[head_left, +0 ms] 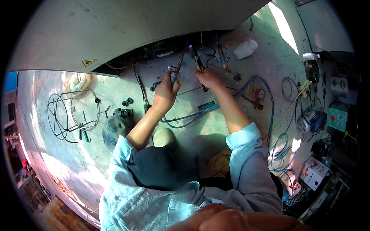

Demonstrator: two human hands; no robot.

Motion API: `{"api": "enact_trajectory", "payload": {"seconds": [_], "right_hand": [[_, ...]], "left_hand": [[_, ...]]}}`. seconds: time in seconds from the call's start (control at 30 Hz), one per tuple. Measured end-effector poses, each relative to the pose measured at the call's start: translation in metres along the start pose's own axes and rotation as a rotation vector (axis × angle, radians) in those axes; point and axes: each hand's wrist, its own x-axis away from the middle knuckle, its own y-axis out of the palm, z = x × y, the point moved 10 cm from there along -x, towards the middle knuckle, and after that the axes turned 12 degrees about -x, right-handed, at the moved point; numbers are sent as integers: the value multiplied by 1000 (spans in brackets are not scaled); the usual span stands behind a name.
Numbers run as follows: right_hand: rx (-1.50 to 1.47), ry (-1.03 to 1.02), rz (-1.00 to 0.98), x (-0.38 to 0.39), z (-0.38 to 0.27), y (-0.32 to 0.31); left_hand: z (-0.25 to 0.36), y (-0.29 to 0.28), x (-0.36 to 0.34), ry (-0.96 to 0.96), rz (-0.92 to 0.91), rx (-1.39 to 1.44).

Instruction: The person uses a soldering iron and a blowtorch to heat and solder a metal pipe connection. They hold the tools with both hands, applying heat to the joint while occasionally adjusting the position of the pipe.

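Observation:
My left hand [165, 94] is wrapped round the handle of a gas torch [174, 73]. The torch's thin metal tube points up toward the dark opening under a large pale cabinet [127, 30]. In my right hand [210, 79] is a black and yellow lighter [198, 63] with a long neck. A small violet glow shows at the lighter's tip, close to the torch's end but apart from it. Dark parts fill the cabinet's opening, and shadow hides their detail.
Blue hoses [250, 82] loop over the floor beside a red-rimmed pressure gauge [260, 94]. Left lie a dark rounded compressor [115, 131], a bent wire frame [73, 100] and pliers [83, 133]. A white plastic container [245, 49] and a blue motor pump [310, 121] are right.

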Motion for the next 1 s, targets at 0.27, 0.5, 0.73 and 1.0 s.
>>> {"api": "enact_trajectory", "payload": {"seconds": [0.27, 0.5, 0.73, 1.0], "right_hand": [[84, -10, 12, 4, -13, -5], [243, 19, 47, 15, -27, -9], [322, 38, 109, 16, -29, -12], [-283, 99, 0, 8, -1, 7]], "left_hand": [[-1, 2, 0, -11, -19, -11], [-2, 3, -1, -16, -26, 2], [-2, 3, -1, -17, -24, -12], [-4, 3, 1, -71, -52, 23]]}}
